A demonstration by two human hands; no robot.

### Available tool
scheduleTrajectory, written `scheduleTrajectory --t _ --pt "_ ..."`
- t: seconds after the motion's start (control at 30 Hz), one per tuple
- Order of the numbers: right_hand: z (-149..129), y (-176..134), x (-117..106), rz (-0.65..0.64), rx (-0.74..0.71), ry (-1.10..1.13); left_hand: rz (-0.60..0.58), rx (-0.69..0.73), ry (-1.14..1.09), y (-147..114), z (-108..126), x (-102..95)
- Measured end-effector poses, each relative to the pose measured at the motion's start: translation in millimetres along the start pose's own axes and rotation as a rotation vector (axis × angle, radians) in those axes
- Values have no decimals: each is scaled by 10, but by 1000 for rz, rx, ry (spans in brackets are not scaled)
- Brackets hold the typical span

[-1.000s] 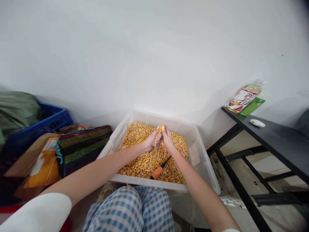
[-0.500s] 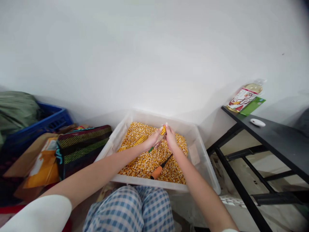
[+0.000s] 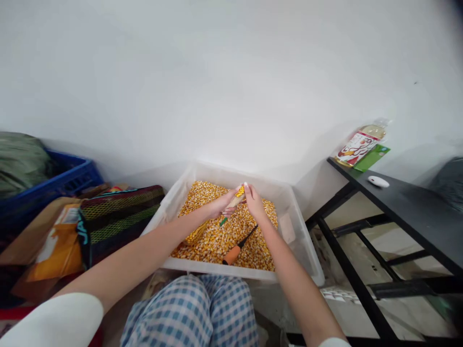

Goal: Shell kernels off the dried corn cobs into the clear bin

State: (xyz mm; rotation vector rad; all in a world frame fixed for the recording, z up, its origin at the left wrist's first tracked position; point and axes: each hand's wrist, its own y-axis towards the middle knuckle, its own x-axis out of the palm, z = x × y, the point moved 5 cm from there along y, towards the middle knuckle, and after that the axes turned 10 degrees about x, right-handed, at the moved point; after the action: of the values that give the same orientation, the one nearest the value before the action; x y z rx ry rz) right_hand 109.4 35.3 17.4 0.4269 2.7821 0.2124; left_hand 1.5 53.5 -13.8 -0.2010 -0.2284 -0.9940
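Note:
A corn cob (image 3: 236,199) is held over a translucent plastic bin (image 3: 306,245) of loose corn kernels (image 3: 213,248). Its lower part is bare and pale; yellow kernels remain near the upper end. My left hand (image 3: 221,204) wraps around the cob from the left. The fingers of my right hand (image 3: 254,199) are closed against its kernelled end. On the kernels below lies a screwdriver-like tool (image 3: 232,255) with an orange handle and dark shaft. A small green object (image 3: 223,221) shows under my left hand. Another corn cob (image 3: 196,234) lies partly behind my left forearm.
At the right stands a black table (image 3: 408,205) bearing a labelled bottle (image 3: 361,144), a green packet (image 3: 372,157) and a white mouse-shaped object (image 3: 378,181). A blue crate (image 3: 77,174), a mesh bag (image 3: 121,219) and cardboard (image 3: 39,226) are on the left. A white wall rises behind.
The cob has turned in my hands, so more of its pale bare side shows. My right fingers have shifted slightly along its end. The whole view has moved a little.

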Motion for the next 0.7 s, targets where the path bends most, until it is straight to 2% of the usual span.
scheduleTrajectory --t 0.13,0.33,0.47,0.7 --pt "47 -9 -26 4 -27 -168 15 33 76 -22 41 42" --pt "139 -41 -18 164 -18 -251 81 76 153 -40 13 87" --pt "210 -31 11 210 48 -213 98 132 196 -23 -10 49" --pt "408 2 60 198 209 -38 164 181 310 -14 -33 0"
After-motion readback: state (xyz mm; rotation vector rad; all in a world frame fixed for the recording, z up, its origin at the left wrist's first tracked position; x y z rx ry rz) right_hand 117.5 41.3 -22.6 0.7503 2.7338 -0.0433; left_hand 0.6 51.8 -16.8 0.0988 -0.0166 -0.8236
